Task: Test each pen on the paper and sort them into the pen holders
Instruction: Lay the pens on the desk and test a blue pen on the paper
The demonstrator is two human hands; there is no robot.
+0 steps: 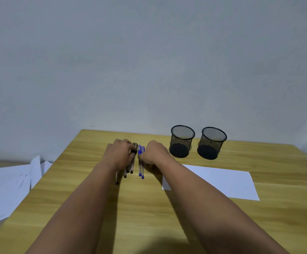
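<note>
Several black pens [131,167] lie side by side on the wooden table [145,209], their far ends under my left hand [121,153], whose fingers curl over them. Just to the right lie two or three blue pens [141,173], and my right hand [154,153] grips their upper part with curled fingers. The two hands almost touch. A blank white sheet of paper [224,182] lies to the right, partly under my right forearm. Two black mesh pen holders [182,142] [212,143] stand upright at the back right and hold no pens.
Loose white sheets [6,189] are scattered on a lower surface left of the table. A plain grey wall rises right behind the table's far edge. Bare wood shows in front of the pens and to the right of the paper.
</note>
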